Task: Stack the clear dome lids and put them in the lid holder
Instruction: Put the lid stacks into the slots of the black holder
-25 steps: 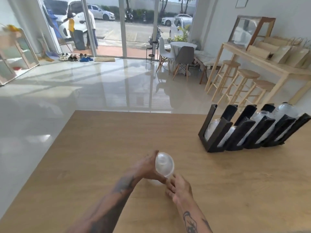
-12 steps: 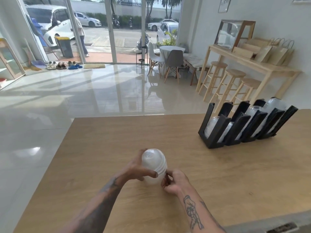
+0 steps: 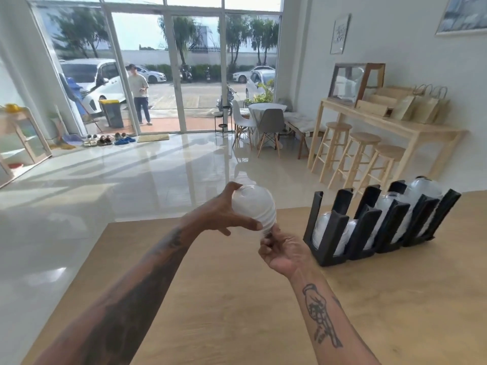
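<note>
Above the wooden table (image 3: pixel 237 299): stack of clear dome lids (image 3: pixel 254 208), left hand (image 3: pixel 218 214) wrapped around its side, right hand (image 3: pixel 283 252) pinching its lower rim. Black lid holder (image 3: pixel 340 233) to the right, slots partly filled with lids.

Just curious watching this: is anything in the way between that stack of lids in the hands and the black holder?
Nothing visible. The stack of lids is held above bare table, left of the lid holder.
</note>
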`<control>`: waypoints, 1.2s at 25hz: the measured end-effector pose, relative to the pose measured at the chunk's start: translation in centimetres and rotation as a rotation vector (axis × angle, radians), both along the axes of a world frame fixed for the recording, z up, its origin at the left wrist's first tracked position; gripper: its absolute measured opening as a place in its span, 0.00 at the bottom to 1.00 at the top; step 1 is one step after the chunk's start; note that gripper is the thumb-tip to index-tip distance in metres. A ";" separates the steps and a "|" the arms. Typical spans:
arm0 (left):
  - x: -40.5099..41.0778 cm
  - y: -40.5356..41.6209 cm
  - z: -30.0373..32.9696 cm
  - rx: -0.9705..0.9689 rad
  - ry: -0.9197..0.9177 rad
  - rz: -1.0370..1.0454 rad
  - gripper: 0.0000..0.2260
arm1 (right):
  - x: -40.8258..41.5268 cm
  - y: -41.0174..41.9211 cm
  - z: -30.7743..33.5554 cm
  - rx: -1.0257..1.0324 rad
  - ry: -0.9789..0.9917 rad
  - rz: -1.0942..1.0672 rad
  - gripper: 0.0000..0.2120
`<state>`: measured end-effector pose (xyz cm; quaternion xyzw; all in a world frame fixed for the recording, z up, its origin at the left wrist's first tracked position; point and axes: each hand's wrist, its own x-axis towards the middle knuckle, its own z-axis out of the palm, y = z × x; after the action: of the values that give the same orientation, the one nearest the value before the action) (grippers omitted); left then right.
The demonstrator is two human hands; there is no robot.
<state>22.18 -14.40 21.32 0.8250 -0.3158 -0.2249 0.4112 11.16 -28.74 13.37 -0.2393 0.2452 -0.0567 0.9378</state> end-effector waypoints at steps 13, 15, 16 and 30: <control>-6.0 -35.2 5.1 -0.008 -0.446 -0.263 0.45 | -7.4 -29.9 2.2 0.067 -0.187 -0.335 0.12; -5.9 -37.3 3.9 -0.036 -0.455 -0.246 0.41 | -7.0 -31.9 1.0 0.087 -0.170 -0.347 0.11; -5.6 -38.0 3.4 -0.036 -0.462 -0.232 0.40 | -6.7 -32.6 0.5 0.098 -0.155 -0.350 0.11; -4.3 -38.9 -2.0 0.246 -0.546 -0.216 0.36 | -4.4 -31.1 -4.9 0.259 0.133 -0.337 0.16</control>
<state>17.91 -53.34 19.36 0.8600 -0.4709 -0.0740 0.1820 6.78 -59.81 8.43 -0.0756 0.3481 -0.1647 0.9198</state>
